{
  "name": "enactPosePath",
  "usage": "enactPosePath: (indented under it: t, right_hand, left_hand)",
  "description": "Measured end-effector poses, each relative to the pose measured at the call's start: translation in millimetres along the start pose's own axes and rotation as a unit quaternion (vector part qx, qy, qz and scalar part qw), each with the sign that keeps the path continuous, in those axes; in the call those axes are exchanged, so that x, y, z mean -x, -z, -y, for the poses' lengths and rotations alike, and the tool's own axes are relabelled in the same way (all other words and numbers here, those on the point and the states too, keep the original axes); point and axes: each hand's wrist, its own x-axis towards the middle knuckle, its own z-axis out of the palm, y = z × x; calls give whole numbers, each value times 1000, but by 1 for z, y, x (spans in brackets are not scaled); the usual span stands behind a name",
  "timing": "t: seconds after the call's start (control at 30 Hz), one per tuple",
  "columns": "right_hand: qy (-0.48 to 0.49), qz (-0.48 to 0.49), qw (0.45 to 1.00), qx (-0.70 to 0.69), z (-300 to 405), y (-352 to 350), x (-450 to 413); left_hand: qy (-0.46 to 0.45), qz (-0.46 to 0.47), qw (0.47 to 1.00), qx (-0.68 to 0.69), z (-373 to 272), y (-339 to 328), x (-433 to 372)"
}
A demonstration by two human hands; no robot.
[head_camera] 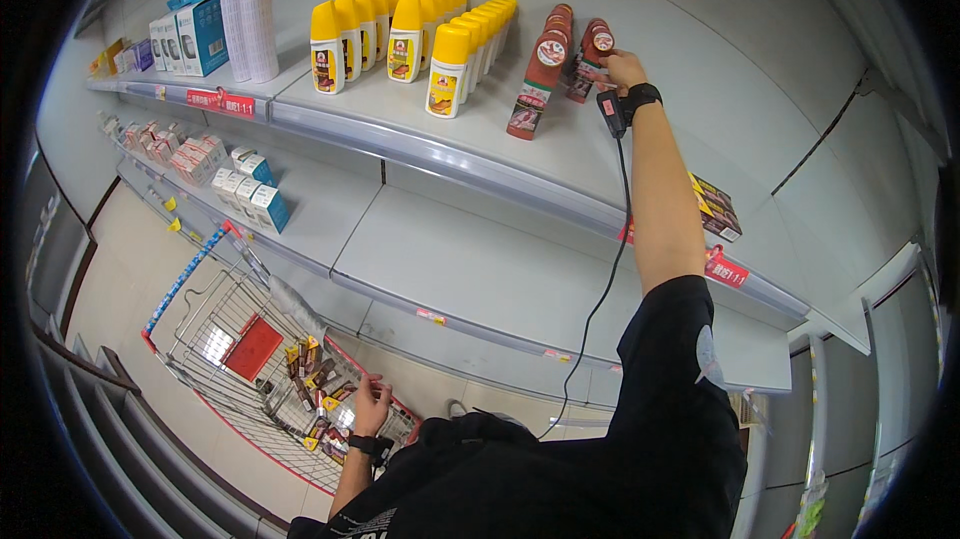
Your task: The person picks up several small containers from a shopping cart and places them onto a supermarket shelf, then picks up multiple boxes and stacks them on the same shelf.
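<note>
My right hand (621,72) reaches to the upper shelf, its fingers against the side of the front dark red bottle (583,81) in a short row. Its palm side is partly hidden. Left of it stands a longer row of matching red bottles (533,93) with round emblems near their tops. Low at the left, my left hand (371,405) hangs at the near side of a wire shopping cart (251,419); its fingers are apart and slightly curled, with nothing visible in them. Several small brown and yellow packs (319,374) lie jumbled inside the cart.
Rows of yellow-capped white bottles (445,93) stand left of the red ones. Further left are blue-and-white boxes (202,36) and white rolls (251,25). A dark box (716,205) sits by my right forearm. A black cable (600,291) hangs from my right wrist. Small boxes (259,201) occupy the lower shelf.
</note>
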Motion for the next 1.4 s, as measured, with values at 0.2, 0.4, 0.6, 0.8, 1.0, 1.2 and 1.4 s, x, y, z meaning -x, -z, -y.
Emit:
enactPosePath:
  t: [0.2,0.4,0.6,0.8,1.0,1.2,1.4]
  right_hand:
    - [0,1,1000,-11,1,2,2]
    - [13,1,1000,-1,-4,3,-2]
    - [9,6,1000,-11,-7,4,0]
    - [25,2,1000,-12,-5,4,-2]
    - [19,16,1000,-19,-1,-3,-2]
    - [20,-1,1000,-23,-2,-12,-3]
    - [45,19,997,-62,-10,-12,-16]
  left_hand:
    - [2,0,1000,7,9,0,0]
    - [6,4,1000,8,9,2,1]
    - [17,1,1000,1,0,5,5]
    - [13,-9,1000,-4,3,7,6]
    - [15,-6,1000,0,3,12,4]
    - [25,-7,1000,2,-12,16,7]
    - [11,-26,999,-32,1,6,13]
